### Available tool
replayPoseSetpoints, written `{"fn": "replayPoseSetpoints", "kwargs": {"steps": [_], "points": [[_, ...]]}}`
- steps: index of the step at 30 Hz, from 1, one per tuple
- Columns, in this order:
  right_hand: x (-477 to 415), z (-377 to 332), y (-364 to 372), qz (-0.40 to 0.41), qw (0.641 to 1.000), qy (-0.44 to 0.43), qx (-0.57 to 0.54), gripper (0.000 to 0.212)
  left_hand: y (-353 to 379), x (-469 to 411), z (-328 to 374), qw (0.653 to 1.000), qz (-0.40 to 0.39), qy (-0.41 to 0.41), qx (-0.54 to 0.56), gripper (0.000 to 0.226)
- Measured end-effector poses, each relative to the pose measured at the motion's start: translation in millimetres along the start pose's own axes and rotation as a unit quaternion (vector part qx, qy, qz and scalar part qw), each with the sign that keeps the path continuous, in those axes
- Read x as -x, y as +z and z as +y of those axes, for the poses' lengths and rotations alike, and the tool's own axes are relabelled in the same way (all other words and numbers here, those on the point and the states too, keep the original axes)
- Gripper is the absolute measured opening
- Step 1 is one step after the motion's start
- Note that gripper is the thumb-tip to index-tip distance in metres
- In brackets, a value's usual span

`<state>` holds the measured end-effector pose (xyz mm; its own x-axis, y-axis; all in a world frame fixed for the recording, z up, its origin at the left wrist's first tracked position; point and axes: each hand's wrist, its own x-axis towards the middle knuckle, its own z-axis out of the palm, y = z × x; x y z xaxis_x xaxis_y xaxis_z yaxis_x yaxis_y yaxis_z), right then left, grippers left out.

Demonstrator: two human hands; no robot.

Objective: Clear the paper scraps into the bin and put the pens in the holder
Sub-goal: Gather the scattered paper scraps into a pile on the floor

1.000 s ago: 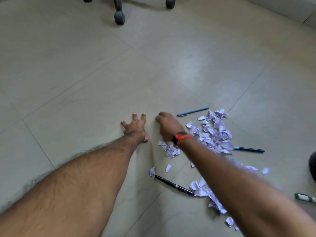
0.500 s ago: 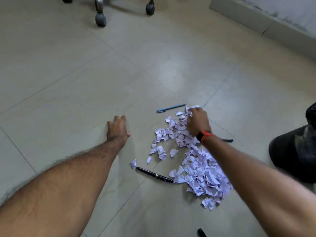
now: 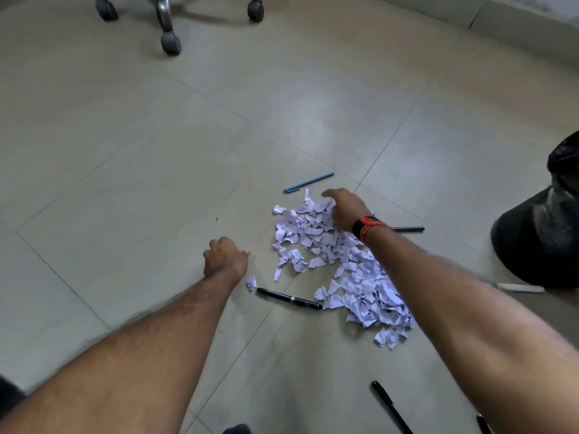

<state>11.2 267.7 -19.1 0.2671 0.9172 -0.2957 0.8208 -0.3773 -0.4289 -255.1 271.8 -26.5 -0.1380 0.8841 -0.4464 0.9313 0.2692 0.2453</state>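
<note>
A heap of white paper scraps [image 3: 338, 264] lies on the tiled floor. My right hand [image 3: 344, 211], with an orange-and-black wristband, rests fingers spread on the heap's far edge, holding nothing I can see. My left hand [image 3: 225, 256] is curled into a fist on the floor left of the heap, apparently empty. A light blue pen [image 3: 308, 182] lies beyond the heap. A black pen [image 3: 288, 298] lies at its near left. Another dark pen [image 3: 407, 228] pokes out behind my right wrist. One more black pen [image 3: 390, 405] lies near the bottom edge.
A black bin with a dark liner [image 3: 545, 233] stands at the right edge, a white pen [image 3: 520, 288] at its base. Chair casters [image 3: 170, 43] and a chrome leg stand at the top left. A wall skirting [image 3: 501, 23] runs along the top right.
My right hand has swept the scraps rightward into one heap. My left hand went from flat with fingers spread to a fist and drew closer. The view shifted, bringing the bin into sight.
</note>
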Motion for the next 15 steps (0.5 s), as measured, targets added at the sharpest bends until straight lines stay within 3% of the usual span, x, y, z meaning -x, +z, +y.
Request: {"fn": "replayPoseSetpoints", "kwargs": {"steps": [3, 6, 11, 13, 15], "points": [[7.0, 12.6, -5.4, 0.057, 0.997, 0.057, 0.006, 0.061, 4.4, 13.1, -13.7, 0.996, -0.063, -0.067, 0.008, 0.068], [21.8, 17.1, -6.6, 0.049, 0.993, 0.102, 0.028, 0.057, 11.5, 30.5, -18.2, 0.992, -0.092, -0.086, 0.008, 0.075], [55.2, 10.7, 11.0, -0.017, 0.997, 0.066, 0.040, 0.044, 18.3, 39.8, 6.9, 0.994, -0.095, -0.038, 0.023, 0.058], [66.0, 7.3, 18.6, -0.047, 0.997, 0.047, 0.026, 0.047, 17.1, 36.4, 22.6, 0.995, -0.100, -0.011, 0.022, 0.050], [75.9, 5.6, 20.5, -0.027, 0.998, 0.049, -0.011, 0.053, 15.3, 32.7, 35.9, 0.994, -0.102, 0.022, 0.020, 0.046]]}}
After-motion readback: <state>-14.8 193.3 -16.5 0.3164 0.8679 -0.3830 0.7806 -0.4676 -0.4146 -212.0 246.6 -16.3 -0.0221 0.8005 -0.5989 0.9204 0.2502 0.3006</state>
